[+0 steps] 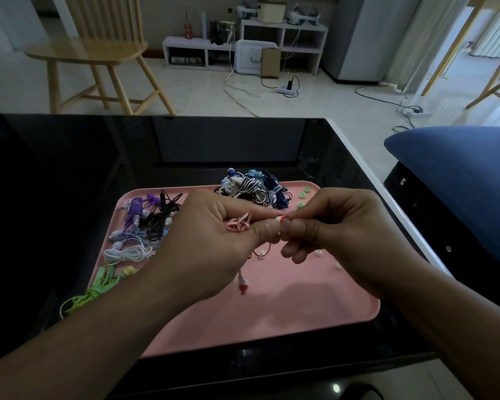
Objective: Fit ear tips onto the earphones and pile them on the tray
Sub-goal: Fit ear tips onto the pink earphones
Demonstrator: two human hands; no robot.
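Note:
Above a pink tray, my left hand grips a bundled red-and-white earphone, pinching one earbud at thumb and forefinger. My right hand meets it at that earbud, fingertips pinched on a small ear tip that is mostly hidden. The other earbud dangles below my left hand. Loose ear tips lie on the tray: white ones near my right hand, green ones at the far right corner.
A pile of purple, black, white and green earphones fills the tray's left side; another tangle of blue, white and striped ones sits at its far edge. The tray rests on a black glossy table. A blue cushion lies to the right.

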